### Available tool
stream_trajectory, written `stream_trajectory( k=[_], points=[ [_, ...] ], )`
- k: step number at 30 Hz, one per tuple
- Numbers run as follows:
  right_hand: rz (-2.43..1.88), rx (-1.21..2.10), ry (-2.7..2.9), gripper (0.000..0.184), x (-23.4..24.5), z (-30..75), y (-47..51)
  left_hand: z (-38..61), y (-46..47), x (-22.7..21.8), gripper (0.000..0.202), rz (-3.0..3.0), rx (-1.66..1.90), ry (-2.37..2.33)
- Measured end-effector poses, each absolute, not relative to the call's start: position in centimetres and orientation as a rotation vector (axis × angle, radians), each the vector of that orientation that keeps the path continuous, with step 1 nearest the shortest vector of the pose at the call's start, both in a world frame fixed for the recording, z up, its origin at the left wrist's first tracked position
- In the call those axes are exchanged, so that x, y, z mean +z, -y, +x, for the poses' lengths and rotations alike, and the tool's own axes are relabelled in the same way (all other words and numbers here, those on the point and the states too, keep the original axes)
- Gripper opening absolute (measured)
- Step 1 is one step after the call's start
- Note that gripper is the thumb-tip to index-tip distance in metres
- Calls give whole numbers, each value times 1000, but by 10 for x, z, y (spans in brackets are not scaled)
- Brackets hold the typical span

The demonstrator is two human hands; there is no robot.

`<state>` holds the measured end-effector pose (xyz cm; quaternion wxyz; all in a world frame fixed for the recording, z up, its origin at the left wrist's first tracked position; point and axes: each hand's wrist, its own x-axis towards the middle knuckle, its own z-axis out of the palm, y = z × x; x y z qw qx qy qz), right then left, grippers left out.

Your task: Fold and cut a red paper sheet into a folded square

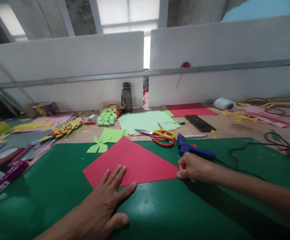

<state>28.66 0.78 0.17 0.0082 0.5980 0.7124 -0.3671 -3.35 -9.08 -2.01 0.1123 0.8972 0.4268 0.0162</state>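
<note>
A red sheet of paper (132, 160), folded into a triangle, lies on the green cutting mat (60, 186). My left hand (105, 203) rests flat on the mat with fingers spread, its fingertips pressing the paper's near edge. My right hand (191, 168) is curled closed at the paper's right corner, pinching that tip. Just behind my right hand lies a blue glue gun (193, 150) with a black cord trailing right.
Scissors with red and yellow handles (161, 136), light green sheets (147, 120), a green paper cut-out (97, 146), a pen (194, 136) and a black phone (199, 123) lie behind the mat. A grey bottle (127, 96) stands at the white partition. Paper scraps crowd both sides.
</note>
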Motion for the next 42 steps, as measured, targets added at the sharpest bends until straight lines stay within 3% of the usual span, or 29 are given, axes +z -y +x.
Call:
stream_trajectory(
  k=[13,21,27,35,42],
  points=[
    [1964,-984,-2188,21,4,325,-6,-36,89,-27,68,2653,26,-1235],
    [1866,-409,-2580,17,36,296,7,-32,88,-17,65,2567,60,-1236],
    [1551,-540,-2745,14,17,250,0,-10,89,4,62,2473,39,-1310],
    [1535,-573,-2783,13,4,256,-8,48,56,6,79,2564,27,-845],
    [1554,-599,-2776,18,-1,259,-9,18,69,-1,76,2528,66,-936]
  ],
)
